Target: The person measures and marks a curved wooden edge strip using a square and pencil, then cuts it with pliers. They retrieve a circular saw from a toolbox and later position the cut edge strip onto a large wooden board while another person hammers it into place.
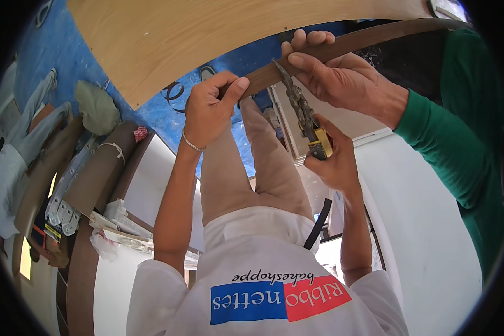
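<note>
A long dark brown strip (369, 37), like edge banding, stretches across the far side and bends toward the upper right. My left hand (210, 109) pinches its left end between thumb and fingers. In my right hand (338, 162) is a pair of worn metal snips (301, 106) with a yellow handle, the fingers wrapped round the grip. The tip of the snips lies at the strip, between my left hand and a co-worker's hand. That co-worker's hand (358, 81), in a green sleeve (442, 145), grips the strip from the right.
A large wood-faced panel (168, 45) spans the far side above a blue floor covering (89, 53). At the left lie brown rolls (103, 168), grey metal hardware (67, 204) and a greenish cloth bag (96, 107). A white surface (414, 207) stands at the right.
</note>
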The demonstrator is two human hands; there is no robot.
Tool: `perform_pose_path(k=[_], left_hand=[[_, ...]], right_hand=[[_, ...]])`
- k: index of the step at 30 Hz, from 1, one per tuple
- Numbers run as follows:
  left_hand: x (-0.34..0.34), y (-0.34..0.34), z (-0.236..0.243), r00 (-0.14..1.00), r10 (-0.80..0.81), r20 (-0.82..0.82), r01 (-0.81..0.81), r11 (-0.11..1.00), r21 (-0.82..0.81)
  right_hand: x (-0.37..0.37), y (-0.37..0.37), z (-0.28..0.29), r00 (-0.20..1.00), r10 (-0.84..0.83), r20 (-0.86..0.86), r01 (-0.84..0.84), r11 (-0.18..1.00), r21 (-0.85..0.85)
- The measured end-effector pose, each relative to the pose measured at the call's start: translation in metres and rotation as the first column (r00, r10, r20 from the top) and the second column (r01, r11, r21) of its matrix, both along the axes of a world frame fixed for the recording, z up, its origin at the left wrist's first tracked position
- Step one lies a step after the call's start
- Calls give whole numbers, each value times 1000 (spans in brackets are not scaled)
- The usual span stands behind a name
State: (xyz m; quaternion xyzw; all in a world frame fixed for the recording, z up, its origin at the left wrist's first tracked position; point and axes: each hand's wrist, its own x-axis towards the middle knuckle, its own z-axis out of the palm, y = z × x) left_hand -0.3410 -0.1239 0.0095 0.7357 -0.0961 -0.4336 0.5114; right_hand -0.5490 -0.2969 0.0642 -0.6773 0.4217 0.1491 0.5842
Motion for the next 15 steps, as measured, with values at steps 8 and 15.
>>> perform_pose_path(k=[8, 15], left_hand=[[4, -1, 0, 1000, -4, 29, 5, 1000, -19], [3, -3, 0, 999, 17, 31, -19, 999, 47]], right_hand=[[3, -1, 0, 1000, 22, -11, -22, 1000, 3], [9, 3, 6, 997, -40, -71, 41, 999, 21]])
